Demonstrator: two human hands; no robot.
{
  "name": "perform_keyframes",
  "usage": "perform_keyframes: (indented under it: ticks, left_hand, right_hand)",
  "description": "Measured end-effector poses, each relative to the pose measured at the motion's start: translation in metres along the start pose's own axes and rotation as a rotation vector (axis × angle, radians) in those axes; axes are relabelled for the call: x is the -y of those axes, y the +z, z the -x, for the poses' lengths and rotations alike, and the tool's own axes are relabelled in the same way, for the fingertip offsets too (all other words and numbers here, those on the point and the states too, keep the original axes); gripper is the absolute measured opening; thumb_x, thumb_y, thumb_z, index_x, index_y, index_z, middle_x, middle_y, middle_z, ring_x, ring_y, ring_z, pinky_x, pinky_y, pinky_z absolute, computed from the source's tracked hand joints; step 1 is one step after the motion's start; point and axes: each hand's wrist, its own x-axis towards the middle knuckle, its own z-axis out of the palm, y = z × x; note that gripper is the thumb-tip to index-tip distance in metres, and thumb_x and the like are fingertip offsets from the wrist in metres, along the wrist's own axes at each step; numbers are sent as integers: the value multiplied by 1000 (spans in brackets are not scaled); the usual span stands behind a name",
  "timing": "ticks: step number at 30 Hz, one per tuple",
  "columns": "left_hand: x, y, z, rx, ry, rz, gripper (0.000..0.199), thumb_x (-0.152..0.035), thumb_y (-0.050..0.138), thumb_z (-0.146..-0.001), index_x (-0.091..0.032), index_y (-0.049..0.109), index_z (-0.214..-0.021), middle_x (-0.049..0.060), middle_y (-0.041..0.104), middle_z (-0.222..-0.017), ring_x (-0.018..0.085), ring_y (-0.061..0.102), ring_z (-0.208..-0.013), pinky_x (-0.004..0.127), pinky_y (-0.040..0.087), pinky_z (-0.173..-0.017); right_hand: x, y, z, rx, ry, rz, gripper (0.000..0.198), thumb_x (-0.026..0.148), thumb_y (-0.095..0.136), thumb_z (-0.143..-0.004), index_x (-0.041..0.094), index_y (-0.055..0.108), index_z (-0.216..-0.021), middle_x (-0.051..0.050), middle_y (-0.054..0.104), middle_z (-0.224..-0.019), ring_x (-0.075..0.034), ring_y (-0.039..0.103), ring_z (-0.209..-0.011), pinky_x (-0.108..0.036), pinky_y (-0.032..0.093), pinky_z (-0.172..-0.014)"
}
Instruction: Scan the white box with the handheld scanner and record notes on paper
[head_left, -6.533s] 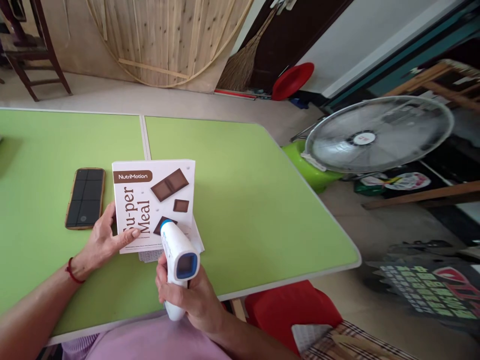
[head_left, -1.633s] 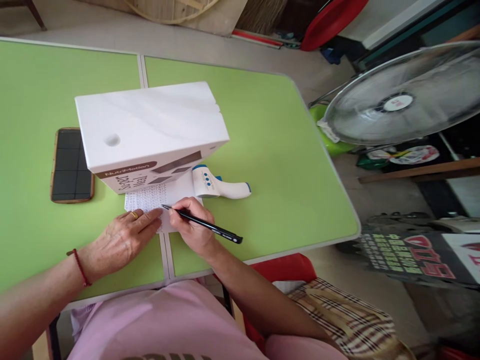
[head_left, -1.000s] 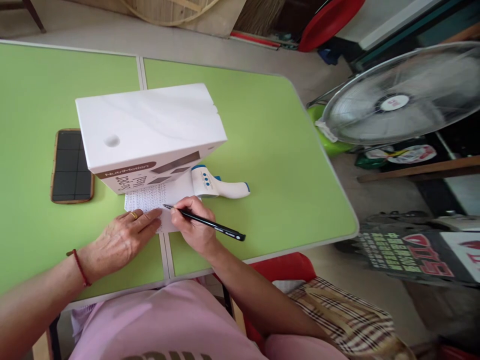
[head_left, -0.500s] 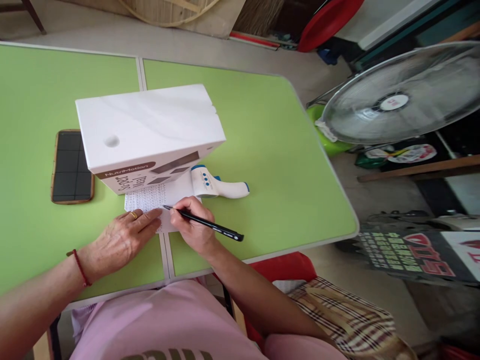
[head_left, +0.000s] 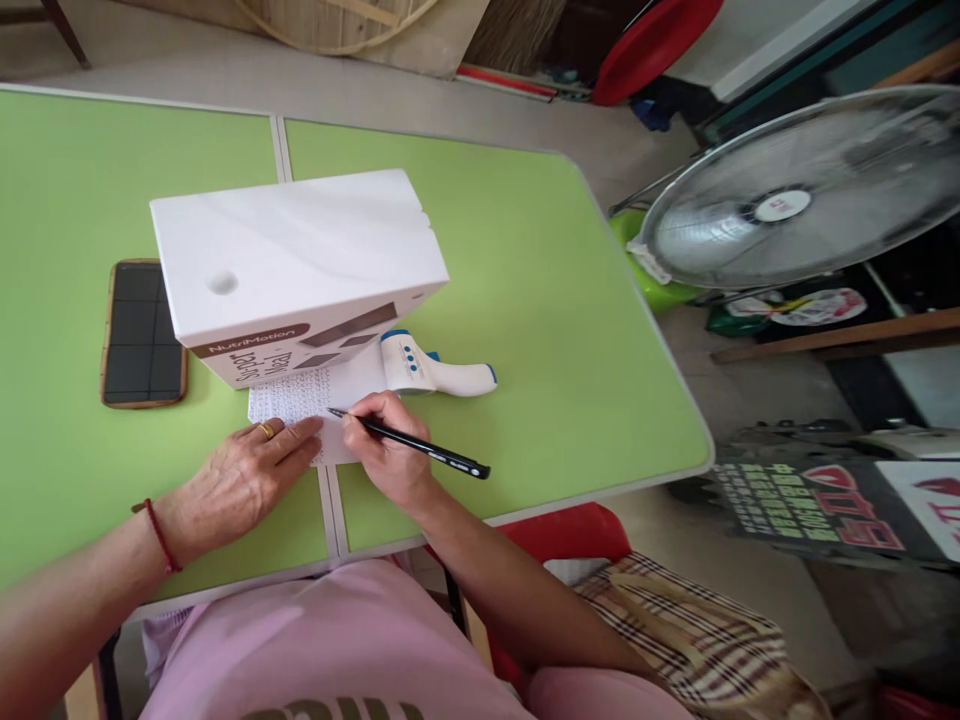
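Note:
My right hand (head_left: pixel 390 455) grips a black pen (head_left: pixel 427 448), its tip at the sheet of paper (head_left: pixel 289 398). Rows of small handwriting cover the left side of that sheet; part of it lies hidden behind the box and under my hands. Flat across the paper's lower left rests my left hand (head_left: pixel 251 475), fingers stretched out, with a ring and a red cord bracelet. A white box (head_left: pixel 300 255) marked NutriMotion stands just beyond the paper. Beside it, a white and blue infrared thermometer (head_left: pixel 431 370) lies over the paper's right edge.
A phone (head_left: pixel 145 333) in a brown case lies left of the box on the green table (head_left: pixel 517 270). Past the table's right edge stands a fan (head_left: pixel 780 205). A plaid cloth (head_left: pixel 690 630) and a red chair back (head_left: pixel 566 535) are near my right arm.
The pen tip has shifted very slightly to the right on the paper, and the pen's rear end has risen a little. My left hand stays in place.

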Motion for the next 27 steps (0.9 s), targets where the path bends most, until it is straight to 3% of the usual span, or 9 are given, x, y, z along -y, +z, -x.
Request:
perform_keyframes:
  ticks: [11,21,27]
  left_hand:
    - [0,-1,-2,-20,4,-1,27,-2,40,-95,-7,62,-109,17,66,-124,22,65,-80,36,59,-69]
    - [1,-2,0,11,-3,1,27,-5,39,-96,-9,63,-108,17,65,-127,21,66,-83,36,59,-72]
    - [0,-1,0,-12,13,20,25,-3,42,-94,-5,62,-109,20,65,-125,24,66,-82,38,60,-70]
  right_hand:
    - [1,0,0,12,-21,-6,11,18,58,-82,23,51,-75,7,54,-59,-8,49,-48,-20,44,-49]
    - [1,-2,-2,-35,88,13,9,20,58,-78,23,51,-74,7,51,-56,-9,47,-47,-22,44,-48]
    - [0,-2,-2,-24,81,9,8,22,58,-78,23,51,-73,7,51,-56,-9,46,-46,-22,43,-47]
